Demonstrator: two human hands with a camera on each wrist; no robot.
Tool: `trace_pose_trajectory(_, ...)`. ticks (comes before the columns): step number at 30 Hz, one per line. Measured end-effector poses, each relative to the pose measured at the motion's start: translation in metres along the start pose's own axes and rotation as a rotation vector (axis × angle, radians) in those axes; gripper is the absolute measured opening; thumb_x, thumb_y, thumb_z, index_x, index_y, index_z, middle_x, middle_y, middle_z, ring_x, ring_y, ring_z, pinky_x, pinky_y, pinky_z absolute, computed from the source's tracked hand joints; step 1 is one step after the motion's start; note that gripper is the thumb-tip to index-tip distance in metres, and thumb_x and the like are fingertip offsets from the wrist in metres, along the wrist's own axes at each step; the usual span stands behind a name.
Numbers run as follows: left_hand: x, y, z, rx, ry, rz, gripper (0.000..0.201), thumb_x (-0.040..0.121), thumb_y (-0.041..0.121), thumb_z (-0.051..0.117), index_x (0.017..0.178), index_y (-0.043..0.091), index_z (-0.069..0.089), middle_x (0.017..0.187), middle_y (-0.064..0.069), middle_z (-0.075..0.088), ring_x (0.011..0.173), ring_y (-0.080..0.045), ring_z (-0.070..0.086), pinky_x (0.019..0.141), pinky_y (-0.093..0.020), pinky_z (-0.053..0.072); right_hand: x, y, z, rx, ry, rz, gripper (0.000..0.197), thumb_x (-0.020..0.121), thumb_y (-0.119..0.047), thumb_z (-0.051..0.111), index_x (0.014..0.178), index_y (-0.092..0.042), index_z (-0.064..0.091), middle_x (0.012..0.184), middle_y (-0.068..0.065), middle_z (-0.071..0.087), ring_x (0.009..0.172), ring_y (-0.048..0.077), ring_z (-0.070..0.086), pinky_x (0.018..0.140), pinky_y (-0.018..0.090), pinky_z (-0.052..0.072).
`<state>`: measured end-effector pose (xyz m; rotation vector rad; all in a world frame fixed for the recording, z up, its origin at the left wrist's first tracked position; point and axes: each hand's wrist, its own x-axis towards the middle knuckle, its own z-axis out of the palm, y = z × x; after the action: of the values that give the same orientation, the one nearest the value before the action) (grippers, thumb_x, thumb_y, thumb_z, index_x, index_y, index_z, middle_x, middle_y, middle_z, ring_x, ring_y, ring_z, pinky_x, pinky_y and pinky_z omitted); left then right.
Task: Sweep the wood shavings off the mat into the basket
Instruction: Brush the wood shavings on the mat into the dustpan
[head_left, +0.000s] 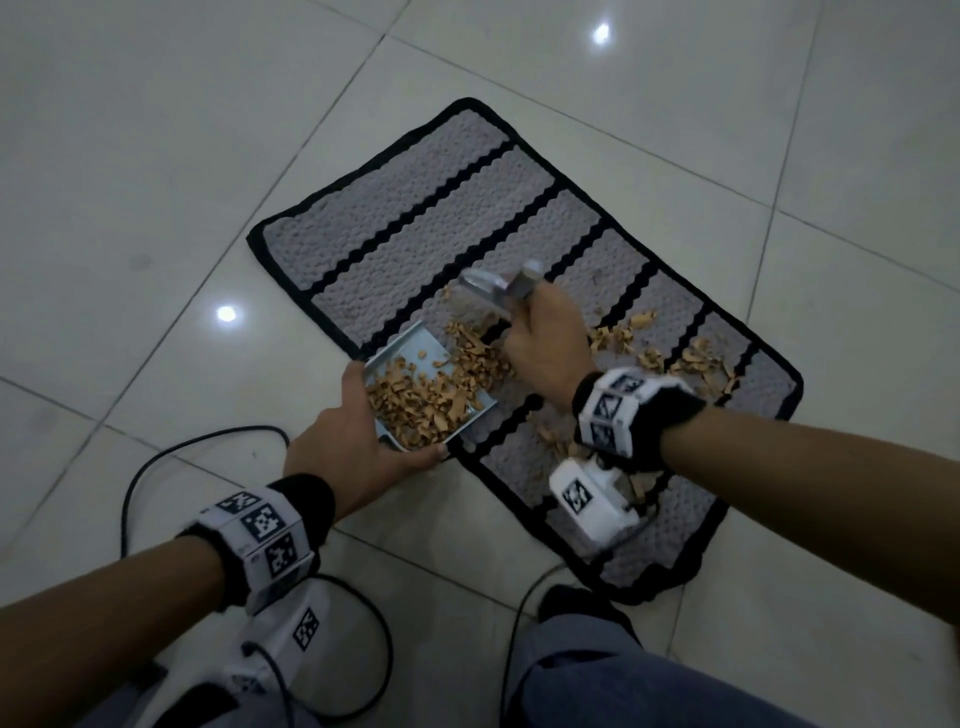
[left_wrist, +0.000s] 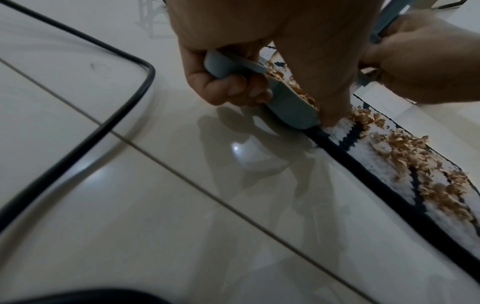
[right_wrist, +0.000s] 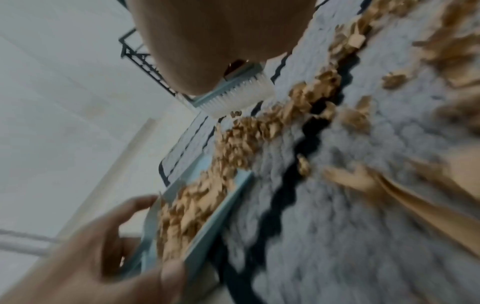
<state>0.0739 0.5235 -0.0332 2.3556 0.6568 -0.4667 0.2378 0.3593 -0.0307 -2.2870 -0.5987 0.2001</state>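
A grey mat (head_left: 441, 208) with black stripes lies on the tiled floor. Tan wood shavings (head_left: 691, 358) are strewn over its near part. My left hand (head_left: 353, 436) grips a pale blue dustpan (head_left: 410, 345) at the mat's left edge; the pan is half full of shavings (head_left: 415, 400). In the left wrist view the fingers (left_wrist: 228, 88) curl round the dustpan (left_wrist: 291, 107). My right hand (head_left: 545, 343) holds a small brush (head_left: 498, 286) just beyond the pan. Its white bristles (right_wrist: 241, 96) hang above the shavings (right_wrist: 259, 127) and the mat (right_wrist: 350, 205). No basket is in view.
Black cables (head_left: 208, 447) loop over the white floor tiles (head_left: 156, 156) near my left arm and knees (head_left: 623, 675). A dark wire frame (right_wrist: 140, 55) stands beyond the mat in the right wrist view. A cable (left_wrist: 103, 123) crosses the floor left of the dustpan.
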Motion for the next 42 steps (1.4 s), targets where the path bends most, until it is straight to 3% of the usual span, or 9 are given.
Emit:
trace_pose_trajectory(6, 0.002, 0.002, -0.003, -0.006, 0.001, -0.013, 0.120, 0.052, 0.078, 0.074, 0.143, 0.027, 0.015, 0.124, -0.007, 0.061, 0.101, -0.030, 0.064, 0.077, -0.037, 0.055, 0.066, -0.006, 0.001, -0.036, -0.098, -0.212, 0.023, 0.089, -0.008, 0.048, 0.096, -0.003, 0.069, 0.084, 0.013, 0.069, 0.077, 0.029, 0.062, 0.066, 0.035, 0.051)
trace_pose_trajectory(10, 0.002, 0.003, -0.005, -0.006, 0.008, -0.014, 0.120, 0.052, 0.078, 0.075, 0.144, 0.027, 0.017, 0.120, -0.006, 0.063, 0.099, -0.030, 0.064, 0.074, -0.035, 0.054, 0.067, 0.000, -0.002, -0.098, -0.297, -0.279, 0.020, 0.085, -0.001, 0.057, 0.098, -0.004, 0.071, 0.097, 0.016, 0.071, 0.090, 0.031, 0.064, 0.077, 0.034, 0.050)
trace_pose_trajectory(17, 0.003, 0.001, -0.007, 0.064, 0.010, -0.006, 0.118, 0.054, 0.079, 0.072, 0.144, 0.025, 0.017, 0.111, -0.005, 0.064, 0.092, -0.029, 0.064, 0.068, -0.033, 0.051, 0.017, 0.029, -0.028, -0.099, -0.314, -0.360, 0.018, 0.083, 0.002, 0.061, 0.098, -0.001, 0.069, 0.097, 0.014, 0.069, 0.090, 0.029, 0.063, 0.081, 0.033, 0.049)
trace_pose_trajectory(22, 0.005, 0.002, -0.008, 0.101, 0.005, -0.002, 0.122, 0.052, 0.083, 0.069, 0.145, 0.025, 0.015, 0.110, -0.007, 0.065, 0.090, -0.030, 0.064, 0.071, -0.037, 0.055, 0.011, 0.032, -0.049, -0.014, -0.168, -0.087, 0.019, 0.096, -0.006, 0.048, 0.108, -0.005, 0.063, 0.078, -0.019, 0.051, 0.065, -0.013, 0.049, 0.059, 0.011, 0.034)
trace_pose_trajectory(24, 0.007, 0.004, -0.010, 0.124, 0.006, 0.002, 0.122, 0.053, 0.082, 0.070, 0.146, 0.025, 0.014, 0.109, -0.006, 0.066, 0.089, -0.029, 0.064, 0.070, -0.037, 0.055, 0.015, 0.036, -0.051, -0.021, -0.055, -0.018, 0.021, 0.100, -0.011, 0.044, 0.111, -0.006, 0.061, 0.071, -0.009, 0.054, 0.063, -0.007, 0.053, 0.058, 0.016, 0.038)
trace_pose_trajectory(27, 0.009, 0.008, -0.010, 0.136, 0.007, 0.002, 0.120, 0.055, 0.080, 0.071, 0.145, 0.025, 0.014, 0.106, -0.004, 0.066, 0.088, -0.028, 0.064, 0.070, -0.036, 0.054, 0.028, 0.036, -0.046, -0.073, 0.005, 0.004, 0.026, 0.100, -0.014, 0.044, 0.116, -0.004, 0.061, 0.092, 0.020, 0.066, 0.078, 0.031, 0.061, 0.067, 0.042, 0.052)
trace_pose_trajectory(31, 0.008, 0.007, -0.009, 0.121, 0.009, -0.002, 0.122, 0.054, 0.080, 0.071, 0.146, 0.025, 0.013, 0.107, -0.004, 0.066, 0.087, -0.027, 0.064, 0.069, -0.036, 0.054, 0.046, 0.014, -0.028, -0.099, -0.063, -0.131, 0.024, 0.095, -0.006, 0.043, 0.102, 0.004, 0.064, 0.076, 0.014, 0.059, 0.060, 0.015, 0.051, 0.053, 0.029, 0.040)
trace_pose_trajectory(38, 0.009, 0.005, -0.007, 0.120, 0.013, -0.003, 0.124, 0.053, 0.083, 0.069, 0.147, 0.025, 0.013, 0.110, -0.007, 0.065, 0.089, -0.030, 0.064, 0.069, -0.035, 0.053, 0.035, 0.013, -0.020, -0.078, -0.240, -0.232, 0.027, 0.072, 0.014, 0.050, 0.087, 0.002, 0.068, 0.088, 0.017, 0.067, 0.084, 0.028, 0.060, 0.070, 0.036, 0.049)
trace_pose_trajectory(42, 0.010, 0.005, -0.006, 0.111, 0.012, 0.000, 0.122, 0.054, 0.081, 0.070, 0.146, 0.025, 0.014, 0.109, -0.004, 0.065, 0.089, -0.028, 0.064, 0.067, -0.032, 0.051, 0.011, 0.026, -0.035, -0.083, -0.279, -0.301, 0.013, 0.083, 0.002, 0.060, 0.091, -0.003, 0.069, 0.088, 0.013, 0.068, 0.081, 0.024, 0.060, 0.069, 0.032, 0.048)
